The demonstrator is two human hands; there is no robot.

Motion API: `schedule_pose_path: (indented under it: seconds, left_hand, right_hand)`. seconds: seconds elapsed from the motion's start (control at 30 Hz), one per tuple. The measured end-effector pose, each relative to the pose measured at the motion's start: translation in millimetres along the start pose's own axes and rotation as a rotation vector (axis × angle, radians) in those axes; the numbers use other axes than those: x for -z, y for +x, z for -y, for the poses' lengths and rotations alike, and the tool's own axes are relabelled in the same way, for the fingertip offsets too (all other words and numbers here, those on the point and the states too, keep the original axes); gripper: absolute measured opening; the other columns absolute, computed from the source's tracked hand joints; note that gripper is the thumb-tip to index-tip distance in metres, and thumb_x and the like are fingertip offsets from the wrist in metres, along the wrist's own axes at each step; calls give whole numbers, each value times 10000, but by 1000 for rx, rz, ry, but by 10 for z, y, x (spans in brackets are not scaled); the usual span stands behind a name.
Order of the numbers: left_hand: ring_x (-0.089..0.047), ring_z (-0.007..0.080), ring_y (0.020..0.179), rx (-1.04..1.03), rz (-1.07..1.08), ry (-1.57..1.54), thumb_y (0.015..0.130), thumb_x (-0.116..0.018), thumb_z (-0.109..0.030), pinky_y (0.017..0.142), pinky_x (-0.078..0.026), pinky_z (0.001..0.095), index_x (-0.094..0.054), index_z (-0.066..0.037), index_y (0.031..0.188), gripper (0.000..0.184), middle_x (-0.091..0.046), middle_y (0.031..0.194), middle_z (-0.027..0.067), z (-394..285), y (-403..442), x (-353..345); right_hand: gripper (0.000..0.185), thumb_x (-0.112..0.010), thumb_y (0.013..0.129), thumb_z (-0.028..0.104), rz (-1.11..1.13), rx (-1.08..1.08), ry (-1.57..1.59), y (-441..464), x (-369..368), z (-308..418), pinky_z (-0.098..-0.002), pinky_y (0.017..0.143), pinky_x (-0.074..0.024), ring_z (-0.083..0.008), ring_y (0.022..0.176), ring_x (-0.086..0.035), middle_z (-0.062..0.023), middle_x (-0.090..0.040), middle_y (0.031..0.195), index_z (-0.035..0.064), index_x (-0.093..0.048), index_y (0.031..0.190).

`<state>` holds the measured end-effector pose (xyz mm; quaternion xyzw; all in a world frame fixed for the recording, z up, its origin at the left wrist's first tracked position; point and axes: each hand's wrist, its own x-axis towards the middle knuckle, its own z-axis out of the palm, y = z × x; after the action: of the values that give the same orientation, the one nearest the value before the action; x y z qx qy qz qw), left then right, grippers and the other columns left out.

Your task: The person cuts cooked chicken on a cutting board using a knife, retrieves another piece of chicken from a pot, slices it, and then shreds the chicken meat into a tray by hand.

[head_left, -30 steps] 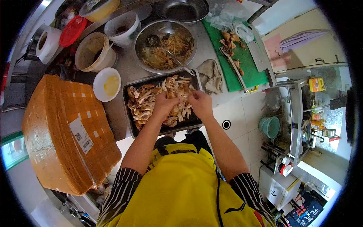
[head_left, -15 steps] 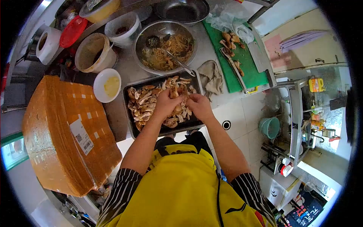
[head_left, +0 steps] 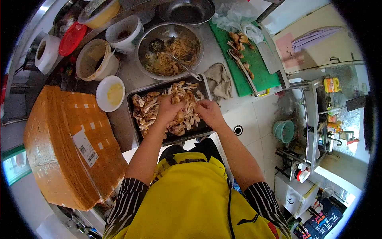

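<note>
A dark rectangular tray (head_left: 170, 141) full of torn, browned meat pieces (head_left: 147, 106) lies on the metal counter. My left hand (head_left: 168, 110) is over the middle of the tray, fingers closed on a piece of the meat. To its right my right hand (head_left: 209, 113) pinches at the tray's right side, its fingertips on meat too. Behind the tray, a steel bowl (head_left: 142, 65) holds shredded food and a ladle (head_left: 181, 63), whose handle reaches the tray's back edge. A white bowl (head_left: 110, 93) with something yellow stands at the back left of the tray.
Left stands a big taped carton (head_left: 73, 147). Tubs (head_left: 96, 59) line the back left. A grey cloth (head_left: 219, 81) lies right of the tray, beside a green cutting board (head_left: 260, 77) with tongs (head_left: 243, 71) and meat pieces. A dark pan (head_left: 186, 11) is at the back.
The view has shifted slightly. My hands have stayed over the tray, working at the meat; the piece lifted between them half a second ago now sits lower, near my left fingers.
</note>
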<state>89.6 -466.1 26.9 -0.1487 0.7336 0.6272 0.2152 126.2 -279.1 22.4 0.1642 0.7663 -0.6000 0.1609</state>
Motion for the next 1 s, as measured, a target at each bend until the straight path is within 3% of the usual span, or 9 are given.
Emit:
schedule_pose_path:
  seconds: [0.23,0.33,0.37,0.43,0.5,0.6,0.67,0.73,1.0]
  left_hand:
    - [-646,173,818,-114,108,58,804,-747,-239,728,-513,315,-629,36,1101,421,-678,969,126,-100,-71,-47]
    - [-640,150,821,-67,37,60,812,-769,-221,743,-507,302,-637,11,1082,380,-681,975,91,63,51,-138]
    - [-629,168,884,-135,-145,357,823,-761,-228,749,-501,309,-605,14,1134,424,-661,1021,115,124,83,-168]
    - [-611,211,964,-33,115,-34,806,-769,-299,778,-502,333,-540,24,1245,591,-621,1119,152,176,89,-104]
    - [-581,263,1050,131,60,124,821,-735,-271,854,-494,365,-405,17,1387,716,-559,1237,162,74,87,-83]
    - [-533,247,1138,110,33,38,850,-697,-193,915,-466,361,-400,2,1401,656,-497,1338,140,78,85,-85]
    - [-536,258,1134,67,68,34,860,-684,-202,945,-439,375,-404,0,1403,643,-508,1338,141,-125,-133,-187]
    - [-550,267,1109,19,104,35,868,-669,-196,934,-445,374,-420,4,1393,614,-532,1317,137,28,6,-54]
    - [-575,268,1077,-71,290,319,896,-596,-138,908,-459,375,-450,7,1374,520,-549,1309,142,137,408,36]
  right_hand:
    - [242,-656,808,236,-156,207,-340,-66,-26,140,-420,653,-509,-380,730,-643,-216,-656,795,10,-667,894]
    - [241,-677,791,249,-147,259,-469,-96,-84,190,-460,672,-507,-380,775,-645,-203,-658,836,23,-663,872]
    - [236,-679,780,251,-146,264,-543,-91,-94,187,-490,678,-503,-384,778,-639,-194,-655,876,32,-660,866]
    - [280,-667,785,318,-86,273,-538,-62,-118,56,-482,720,-511,-380,810,-643,-192,-661,907,66,-680,907]
    - [308,-679,783,361,-42,215,-478,-123,-118,129,-477,734,-516,-368,813,-649,-186,-672,847,95,-708,935]
    - [324,-660,797,318,168,45,-680,-68,-112,203,-467,756,-532,-373,829,-659,-200,-678,864,27,-684,937]
    - [308,-632,821,253,-34,236,-761,-182,-119,191,-456,774,-537,-351,876,-663,-189,-679,950,-9,-667,979]
    - [288,-613,826,205,-30,112,-634,-213,-157,240,-439,785,-540,-320,921,-665,-182,-669,1022,-24,-655,997]
    - [256,-622,802,202,-114,126,-541,-128,-198,-18,-460,716,-541,-341,817,-673,-183,-687,859,-2,-664,952]
